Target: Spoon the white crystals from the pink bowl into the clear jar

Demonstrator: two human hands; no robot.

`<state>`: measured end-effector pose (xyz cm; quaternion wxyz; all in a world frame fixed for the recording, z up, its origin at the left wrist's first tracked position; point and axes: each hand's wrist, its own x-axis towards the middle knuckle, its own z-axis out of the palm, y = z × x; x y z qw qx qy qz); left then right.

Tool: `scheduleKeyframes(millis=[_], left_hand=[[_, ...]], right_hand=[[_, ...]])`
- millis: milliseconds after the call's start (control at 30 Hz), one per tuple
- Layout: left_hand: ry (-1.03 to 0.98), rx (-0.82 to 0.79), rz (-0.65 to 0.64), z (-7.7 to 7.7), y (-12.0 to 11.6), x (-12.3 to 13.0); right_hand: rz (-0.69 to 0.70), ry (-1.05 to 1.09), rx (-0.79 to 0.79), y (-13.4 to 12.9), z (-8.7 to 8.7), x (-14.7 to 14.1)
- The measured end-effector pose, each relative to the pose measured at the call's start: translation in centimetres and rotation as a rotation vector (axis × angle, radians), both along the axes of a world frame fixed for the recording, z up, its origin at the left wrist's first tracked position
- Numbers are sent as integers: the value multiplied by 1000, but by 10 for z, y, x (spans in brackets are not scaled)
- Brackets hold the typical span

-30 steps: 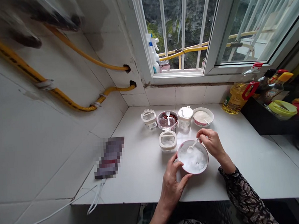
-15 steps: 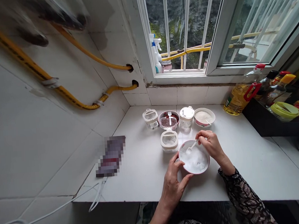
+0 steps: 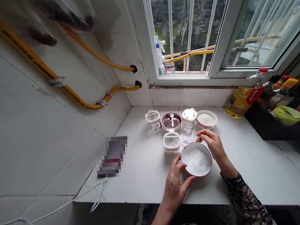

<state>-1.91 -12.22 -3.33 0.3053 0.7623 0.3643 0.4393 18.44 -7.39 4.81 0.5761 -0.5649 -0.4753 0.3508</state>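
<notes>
**Spoon gone from the red-rimmed bowl (image 3: 197, 175) — left hand (image 3: 174, 189) clamped on it.**
White crystals (image 3: 196, 160) fill it, near the counter's (image 3: 144, 174) front edge; right hand (image 3: 211, 146) pinched just beside the rim — whether anything is held, cannot tell.

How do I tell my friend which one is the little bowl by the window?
Start at the window and look down at the white counter below it. Small containers stand in a row along the back, and just past the lidded jar, beyond the person's right hand, is the one you want. It is the small open bowl, with no lid, holding pale powder and a spoon.
</notes>
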Motion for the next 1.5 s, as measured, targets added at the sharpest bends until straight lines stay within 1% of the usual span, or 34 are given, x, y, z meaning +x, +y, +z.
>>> scheduleKeyframes(millis=[67, 100, 167, 267, 333, 367, 433, 500, 567, 600, 667, 767, 833, 900, 967, 1067, 1167, 1267, 1400, 1500], left_hand=[[2, 3, 4, 0, 0, 0], [1, 4, 5, -1, 0, 0], [-4, 6, 2, -1, 0, 0], [-15, 10, 5, -2, 0, 1], [-16, 9, 11, -3, 0, 1], [-15, 7, 13, -3, 0, 1], [-14, -2, 13, -2, 0, 1], [-12, -9, 9, 0, -1, 1], [-7, -9, 5, 1, -1, 1], [-3, -7, 4, 1, -1, 1], [5, -1, 5, 1, 0, 0], [13, 8, 12, -1, 0, -1], [17, 12, 15, -2, 0, -1], [18, 11, 15, -3, 0, -1], [15, 9, 13, -2, 0, -1], [4, 6, 9, -2, 0, -1], [-11, 0, 8, -3, 0, 0], [-30, -13, -1, -3, 0, 0], [-38, -34, -17, -4, 0, 0], [-39, -37, -22, -4, 0, 0]], right_hand=[[3, -71, 91, -2, 0, -10], [-4, -139, 146, -2, 0, -15], [-4, -351, 272, -3, 0, -24], [103, -716, 445, -3, 0, -32], [162, -821, 499, -3, 2, -32], [152, -815, 506, -4, 3, -30], [65, -724, 484, -7, 6, -23], [-38, -614, 428, -10, 8, -12], [-84, -585, 369, -12, 7, -2], [-82, -604, 344, -12, 6, 2], [-31, -690, 300, -11, 2, 5], [100, -812, 245, -8, -4, -1], [146, -836, 212, -8, -7, -6], [125, -806, 188, -7, -8, -8], [72, -734, 165, -7, -7, -6], [24, -569, 88, -7, -4, 1], [24, -375, -12, -6, -2, 4], [7, -245, -73, -5, -1, 5], [-2, -108, -110, -3, -2, 7], [-2, -13, -97, -1, -2, 9]])
